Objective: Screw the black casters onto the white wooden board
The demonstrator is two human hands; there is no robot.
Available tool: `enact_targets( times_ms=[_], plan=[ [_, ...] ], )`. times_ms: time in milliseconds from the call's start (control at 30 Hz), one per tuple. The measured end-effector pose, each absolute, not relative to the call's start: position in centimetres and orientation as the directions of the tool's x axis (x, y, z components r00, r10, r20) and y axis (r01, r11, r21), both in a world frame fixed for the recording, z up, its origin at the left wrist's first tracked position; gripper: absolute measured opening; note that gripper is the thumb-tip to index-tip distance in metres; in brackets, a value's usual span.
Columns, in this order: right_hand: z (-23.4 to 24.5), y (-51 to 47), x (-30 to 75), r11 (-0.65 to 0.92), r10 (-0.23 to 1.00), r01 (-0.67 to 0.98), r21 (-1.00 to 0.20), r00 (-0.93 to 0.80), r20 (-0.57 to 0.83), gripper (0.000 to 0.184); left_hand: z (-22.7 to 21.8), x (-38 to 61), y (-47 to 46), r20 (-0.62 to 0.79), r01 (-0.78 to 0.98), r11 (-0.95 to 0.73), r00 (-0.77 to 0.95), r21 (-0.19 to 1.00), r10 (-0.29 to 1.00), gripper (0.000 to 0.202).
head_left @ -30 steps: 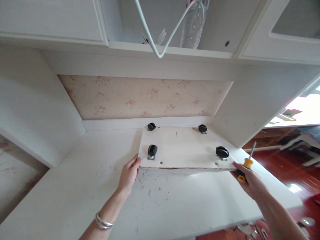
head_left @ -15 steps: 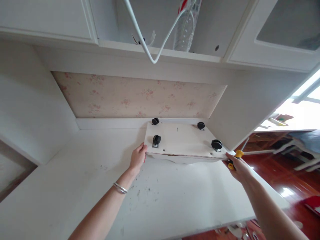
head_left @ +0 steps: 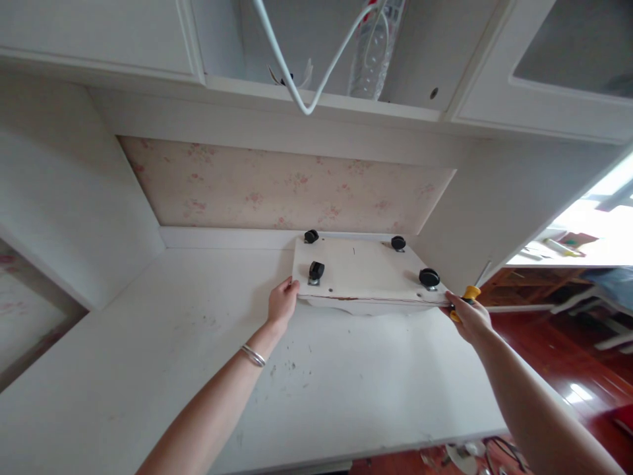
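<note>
A white cabinet with its wheeled underside up [head_left: 368,270] stands against the back of the white desk. Several black casters, among them a front right caster [head_left: 429,278] and a front left caster [head_left: 315,271], are fixed to that face. My left hand [head_left: 283,301] is closed on its near left corner. At the near right corner, my right hand [head_left: 469,315] grips the cabinet and also holds a screwdriver [head_left: 471,294] with a yellow and black handle, its shaft pointing up and away. The near edge of the panel looks chipped. The cabinet's lower part is mostly hidden.
Dark scuffs mark the desk top [head_left: 291,366]. Overhead, a shelf [head_left: 321,102] holds a clear plastic bottle [head_left: 368,59], and a white cable [head_left: 307,109] hangs down in front. Side panels flank the desk. Loose items lie on the red floor [head_left: 386,465] below the front edge.
The view has shifted slightly, so the scene sits a little differently in the picture. Both hands keep their hold on the cabinet corners, and the screwdriver stays in the right hand.
</note>
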State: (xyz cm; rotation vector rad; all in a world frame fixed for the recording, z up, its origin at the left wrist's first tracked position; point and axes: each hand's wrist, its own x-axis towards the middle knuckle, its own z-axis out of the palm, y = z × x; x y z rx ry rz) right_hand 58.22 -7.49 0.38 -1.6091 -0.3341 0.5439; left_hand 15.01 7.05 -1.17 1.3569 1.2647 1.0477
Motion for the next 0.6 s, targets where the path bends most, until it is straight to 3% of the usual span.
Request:
enact_targets(
  times_ms=[233, 600],
  plan=[
    [1.3, -5.3, 58.9, -0.043, 0.443, -0.06, -0.997, 0.893, -0.073, 0.039, -2.7, 16.9, 5.9, -0.014, 0.128, 0.004, 0.075, 0.992, 0.997, 0.024],
    [0.0, -6.4, 59.9, -0.052, 0.526, -0.157, -0.986, 0.835, -0.161, 0.037, -2.5, 19.0, 5.7, -0.013, 0.019, 0.013, 0.004, 1.0, 1.0, 0.017]
  ],
)
